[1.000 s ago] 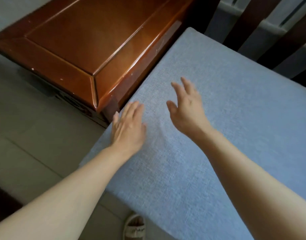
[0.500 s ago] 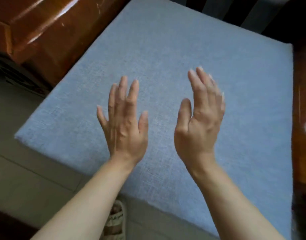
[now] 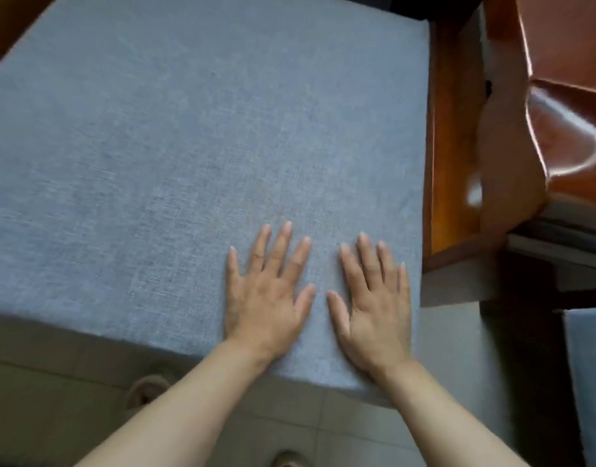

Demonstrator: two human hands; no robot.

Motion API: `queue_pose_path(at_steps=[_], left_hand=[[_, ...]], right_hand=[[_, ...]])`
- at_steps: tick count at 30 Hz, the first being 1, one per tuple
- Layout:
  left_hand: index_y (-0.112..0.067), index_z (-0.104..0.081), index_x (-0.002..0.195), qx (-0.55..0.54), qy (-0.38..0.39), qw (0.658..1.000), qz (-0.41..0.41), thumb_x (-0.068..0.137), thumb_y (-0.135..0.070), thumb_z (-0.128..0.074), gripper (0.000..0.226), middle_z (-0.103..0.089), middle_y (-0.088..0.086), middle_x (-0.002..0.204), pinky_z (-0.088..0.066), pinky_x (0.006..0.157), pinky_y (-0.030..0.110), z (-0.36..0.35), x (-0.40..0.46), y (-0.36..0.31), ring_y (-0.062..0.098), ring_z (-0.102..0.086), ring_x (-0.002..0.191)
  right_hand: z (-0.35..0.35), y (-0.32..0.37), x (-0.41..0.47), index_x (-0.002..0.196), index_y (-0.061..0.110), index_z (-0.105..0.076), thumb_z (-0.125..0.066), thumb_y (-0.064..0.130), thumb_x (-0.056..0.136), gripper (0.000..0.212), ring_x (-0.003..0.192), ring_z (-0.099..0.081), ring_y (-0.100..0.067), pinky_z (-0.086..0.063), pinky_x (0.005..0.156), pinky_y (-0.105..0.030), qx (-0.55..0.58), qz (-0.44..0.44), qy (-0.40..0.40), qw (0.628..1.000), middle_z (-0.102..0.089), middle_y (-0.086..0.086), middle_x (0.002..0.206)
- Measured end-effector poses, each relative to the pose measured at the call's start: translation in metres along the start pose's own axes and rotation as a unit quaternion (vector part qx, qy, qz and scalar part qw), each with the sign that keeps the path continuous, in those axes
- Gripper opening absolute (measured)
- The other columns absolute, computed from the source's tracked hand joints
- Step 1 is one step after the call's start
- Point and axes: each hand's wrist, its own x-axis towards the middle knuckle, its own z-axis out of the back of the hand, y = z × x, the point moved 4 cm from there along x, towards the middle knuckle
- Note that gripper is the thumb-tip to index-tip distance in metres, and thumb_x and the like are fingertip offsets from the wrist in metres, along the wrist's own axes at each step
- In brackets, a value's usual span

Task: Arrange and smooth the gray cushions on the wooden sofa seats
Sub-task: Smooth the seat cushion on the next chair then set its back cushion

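A large square gray-blue woven fabric cushion (image 3: 188,156) lies flat on the seat of a wooden sofa and fills most of the view. Both hands rest palm-down on its near right part, close to the front edge. The left hand (image 3: 268,298) lies flat with its fingers straight and spread, pressing on the fabric, its grip released and holding nothing. The right hand (image 3: 374,305) lies just beside it, nearer the cushion's right edge, likewise flat with straight, slightly spread fingers, its grip released too. The two thumbs point toward each other, with a narrow strip of fabric between them. Both bare forearms reach in from the bottom of the view.

The cushion's surface looks smooth around the hands. Along its right edge stands the glossy reddish-brown wooden sofa frame (image 3: 451,163), and farther right a polished brown wooden armrest (image 3: 566,106) catches a bright reflection. At the lower right, a corner of a second gray-blue cushion (image 3: 589,365) shows, apart from the first. Below the front edge lies a gray tiled floor (image 3: 53,399), where the toe of a beige sandal (image 3: 144,390) shows beside the left forearm.
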Motion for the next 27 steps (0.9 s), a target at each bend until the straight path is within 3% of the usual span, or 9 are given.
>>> queue_pose_path(at_steps=[4,8,11,13,15,18,23,25,27], left_hand=[[-0.031,-0.027,0.147,0.061,0.057,0.994,-0.067,0.086,-0.054,-0.034,0.065,-0.023,-0.001,0.157,-0.010,0.106,0.058,-0.006,-0.024,-0.015,0.021,-0.019,0.143],[-0.031,-0.032,0.145,0.070,0.132,0.986,-0.075,0.080,-0.057,-0.035,0.070,-0.027,-0.001,0.155,-0.035,0.099,0.062,0.008,-0.051,-0.017,0.022,-0.025,0.141],[-0.032,-0.032,0.144,0.062,0.165,0.982,-0.072,0.078,-0.061,-0.035,0.072,-0.027,-0.001,0.155,-0.041,0.091,0.063,0.017,-0.063,-0.012,0.022,-0.025,0.140],[-0.034,-0.015,0.149,0.053,0.180,0.978,-0.087,0.081,-0.065,-0.041,0.080,-0.009,-0.002,0.160,-0.031,0.099,0.066,0.018,-0.067,-0.008,0.018,-0.007,0.145],[-0.039,0.012,0.148,0.034,0.215,0.972,-0.091,0.082,-0.062,-0.053,0.095,0.023,-0.010,0.157,-0.008,0.112,0.061,0.016,-0.071,-0.001,0.010,0.023,0.142],[-0.040,0.017,0.147,0.067,0.231,0.967,-0.086,0.083,-0.050,-0.063,0.103,0.034,-0.013,0.151,-0.001,0.115,0.054,0.029,-0.077,0.009,0.010,0.029,0.140],[-0.035,0.013,0.149,0.115,0.146,0.980,-0.072,0.079,-0.032,-0.072,0.110,0.020,-0.008,0.158,-0.012,0.113,0.056,0.033,-0.091,0.052,0.018,0.008,0.147],[-0.033,-0.002,0.150,0.131,0.114,0.981,-0.090,0.065,-0.024,-0.081,0.116,-0.004,-0.003,0.161,-0.025,0.107,0.060,0.027,-0.095,0.067,0.023,-0.012,0.145],[-0.028,-0.025,0.145,0.132,0.053,0.985,-0.098,0.052,-0.015,-0.086,0.112,-0.030,0.003,0.151,-0.037,0.098,0.061,0.019,-0.098,0.082,0.027,-0.031,0.133]], right_hand=[[0.001,-0.033,-0.051,0.148,0.023,-0.029,-0.036,0.047,0.089,0.065,0.144,-0.016,-0.025,-0.018,0.113,-0.052,-0.018,-0.042,0.055,0.997,-0.022,-0.004,0.158],[0.014,-0.016,-0.063,0.144,0.016,-0.037,-0.036,0.052,0.080,0.073,0.141,-0.016,-0.029,-0.031,0.106,-0.061,-0.023,-0.063,0.125,0.990,-0.026,-0.016,0.155],[0.014,0.000,-0.069,0.153,0.021,-0.015,-0.021,0.069,0.073,0.093,0.145,0.015,-0.025,-0.002,0.116,-0.054,0.006,-0.052,0.203,0.978,0.009,-0.014,0.159],[0.012,0.012,-0.074,0.153,0.026,0.002,-0.024,0.078,0.070,0.101,0.140,0.030,-0.024,0.012,0.114,-0.050,0.011,-0.024,0.244,0.969,0.027,-0.012,0.155],[0.010,0.026,-0.078,0.151,0.025,0.012,-0.045,0.072,0.074,0.107,0.136,0.036,-0.026,0.013,0.114,-0.054,-0.017,0.014,0.266,0.964,0.036,-0.013,0.150],[-0.004,0.043,-0.085,0.148,0.024,0.019,-0.074,0.055,0.066,0.128,0.136,0.033,-0.035,0.007,0.112,-0.059,-0.078,0.032,0.257,0.963,0.034,-0.021,0.150],[-0.039,0.078,-0.087,0.150,0.021,0.004,-0.083,0.039,0.052,0.131,0.142,0.014,-0.042,0.001,0.111,-0.062,-0.121,0.022,0.172,0.977,0.015,-0.026,0.153],[-0.050,0.089,-0.083,0.150,0.020,-0.004,-0.082,0.032,0.054,0.124,0.143,0.004,-0.044,0.001,0.110,-0.060,-0.136,0.000,0.145,0.980,0.005,-0.028,0.154],[-0.057,0.098,-0.078,0.147,0.017,-0.023,-0.071,0.020,0.065,0.095,0.140,-0.017,-0.044,-0.011,0.110,-0.058,-0.144,-0.010,0.066,0.987,-0.016,-0.029,0.150]])
